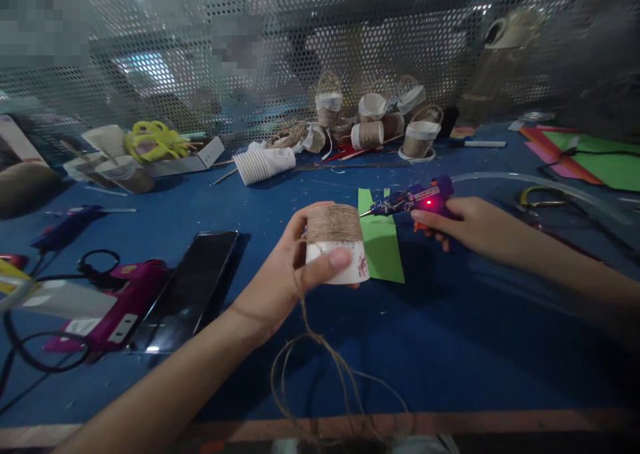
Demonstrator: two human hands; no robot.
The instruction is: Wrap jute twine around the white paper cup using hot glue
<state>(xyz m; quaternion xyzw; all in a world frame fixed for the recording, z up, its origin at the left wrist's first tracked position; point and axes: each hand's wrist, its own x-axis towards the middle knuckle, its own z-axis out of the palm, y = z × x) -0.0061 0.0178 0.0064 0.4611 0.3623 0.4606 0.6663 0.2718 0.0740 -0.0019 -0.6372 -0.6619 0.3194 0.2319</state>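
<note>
My left hand [295, 261] is closed around a white paper cup [333, 271] lying on its side in the air, partly wrapped with brown twine [334, 224]. From the cup a loose length of twine [320, 341] hangs in loops down to the table's front edge. My right hand [453, 221] grips a blue glue gun [417, 197] with a red light lit on it. The gun's metal nozzle points left and is close to the wrapped side of the cup; whether it touches I cannot tell. Beneath them lies a piece of green paper [384, 247].
To the left are a phone [193, 287], a magenta power strip [125, 301] with cables, and a second glue gun [70, 227]. Along the back stand stacked paper cups [265, 165] and several twine-wrapped cups [367, 135]. Coloured sheets [595, 157] lie back right, before a perforated metal screen [300, 41].
</note>
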